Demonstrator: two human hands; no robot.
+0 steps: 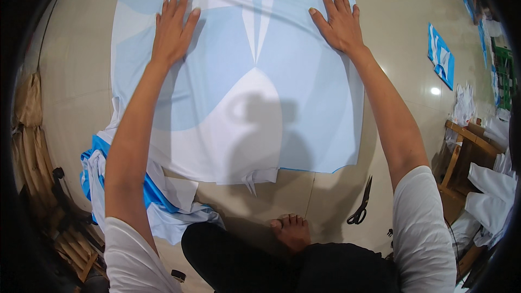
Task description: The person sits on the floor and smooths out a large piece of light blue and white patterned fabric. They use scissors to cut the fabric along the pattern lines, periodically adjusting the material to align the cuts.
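Observation:
A large sheet of light blue and white patterned fabric [315, 108] lies spread over the floor in front of me. My left hand [175, 28] rests flat on its upper left part, fingers apart. On the upper right part, close to the side edge, my right hand [339, 21] lies palm down with its thumb spread. Neither hand grips anything. Faint creases run across the cloth between the two hands. Its near edge is uneven, with a small white strip [251, 180] sticking out. My shadow falls across the middle of the fabric.
Black scissors [361, 203] lie on the tiled floor [407, 84] near my right knee. A crumpled heap of blue and white cloth [163, 206] sits under my left forearm. Folded blue fabric [440, 57] lies at right, above a wooden frame [472, 141]. Brown rolls [35, 141] stand at left.

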